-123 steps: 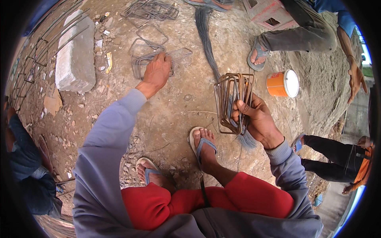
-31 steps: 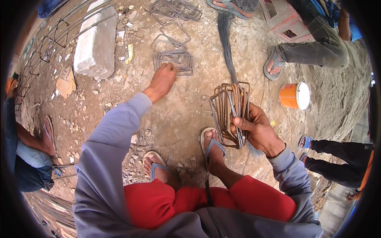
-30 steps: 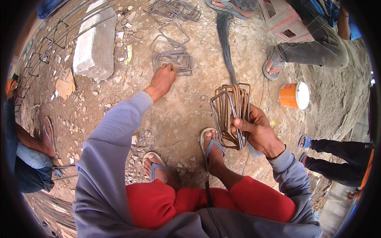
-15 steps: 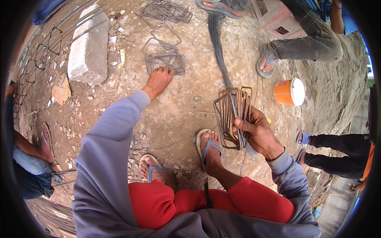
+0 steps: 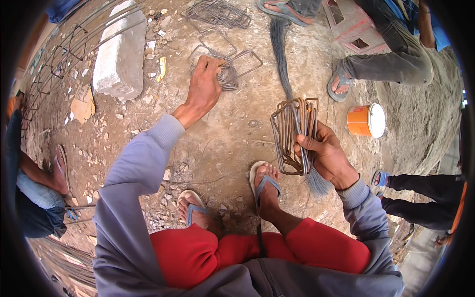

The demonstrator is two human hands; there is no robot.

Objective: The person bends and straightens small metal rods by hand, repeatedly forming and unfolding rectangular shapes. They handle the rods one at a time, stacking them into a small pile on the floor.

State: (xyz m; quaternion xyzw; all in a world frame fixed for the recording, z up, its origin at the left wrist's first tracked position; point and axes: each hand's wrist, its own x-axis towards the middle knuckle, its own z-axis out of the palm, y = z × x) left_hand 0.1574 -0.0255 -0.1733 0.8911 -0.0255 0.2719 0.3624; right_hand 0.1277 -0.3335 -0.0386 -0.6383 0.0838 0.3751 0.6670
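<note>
My right hand (image 5: 327, 152) is closed around a bundle of rectangular bent-steel stirrups (image 5: 292, 133), its thumb pressed across their near side. Over the ground to the left, my left hand (image 5: 204, 85) pinches one bent-steel stirrup (image 5: 249, 64), which sticks out to the right of the fingers. Beneath that hand lies a small heap of loose stirrups (image 5: 228, 79), partly hidden by it. Behind the held bundle runs a long hank of thin grey binding wire (image 5: 279, 54), whose frayed end shows below my right hand.
More stirrups (image 5: 217, 14) lie farther off. A pale concrete block (image 5: 118, 54) and a rebar cage (image 5: 59, 59) stand at left. An orange and white bucket (image 5: 366, 121) sits at right, near another person's sandalled foot (image 5: 340, 81). Other people are at both sides.
My left hand has lifted slightly and now has a stirrup pulled out to the right of the heap. My right hand still holds the bundle. The view has shifted a little.
</note>
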